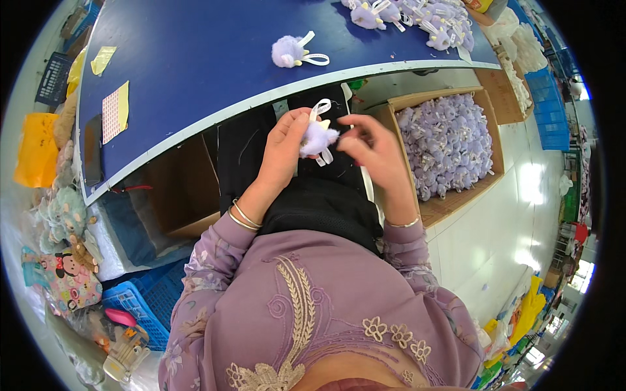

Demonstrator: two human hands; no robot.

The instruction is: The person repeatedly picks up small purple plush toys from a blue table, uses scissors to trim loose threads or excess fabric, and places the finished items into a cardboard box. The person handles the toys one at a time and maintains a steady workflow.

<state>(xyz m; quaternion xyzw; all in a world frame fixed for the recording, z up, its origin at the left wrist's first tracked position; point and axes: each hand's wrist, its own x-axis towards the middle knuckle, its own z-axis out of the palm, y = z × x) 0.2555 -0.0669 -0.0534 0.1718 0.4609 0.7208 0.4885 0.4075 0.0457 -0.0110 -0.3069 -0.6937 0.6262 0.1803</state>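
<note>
Closed around a small lilac plush piece (317, 139), my left hand (282, 148) holds it above my lap, just off the table's front edge. The plush has pale yellow bits and white ribbon loops at its top and bottom. My right hand (375, 150) is just to its right, fingers bent and smeared by motion; whether anything thin is between them I cannot make out. On the blue table (208, 58) lies another lilac plush piece (287, 51) with white loops. A heap of similar plush pieces (443, 26) is at the table's far right.
An open cardboard box (492, 133) full of lilac plush pieces stands to my right. A phone (93, 150) and a printed sheet (115, 113) lie at the table's left end. Blue crates (140, 313), soft toys (65, 212) and an orange bag (36, 150) are on the left.
</note>
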